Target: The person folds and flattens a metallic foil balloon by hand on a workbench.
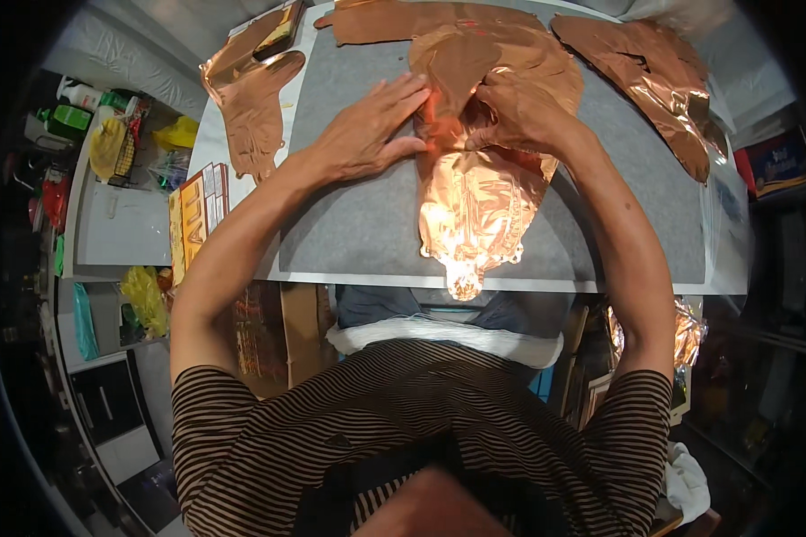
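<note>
A flat, copper-coloured foil balloon (479,201) lies creased on the grey mat in front of me, its small tabbed end hanging over the table's near edge. My right hand (528,112) has its fingers curled and pinched on the foil near the middle, where the sheet is folded. At the balloon's left side, my left hand (363,134) rests with fingers stretched out, its fingertips and thumb touching the foil's edge. Reddish light reflects between the two hands. What lies under the right fingers is hidden.
More copper foil pieces lie at the far left (255,112), along the back (372,25) and at the right (658,80). Yellow-and-red boxes (197,215) stand by the left edge. A white cart (134,228) holds bottles and bags. A dark blue package (775,163) sits right.
</note>
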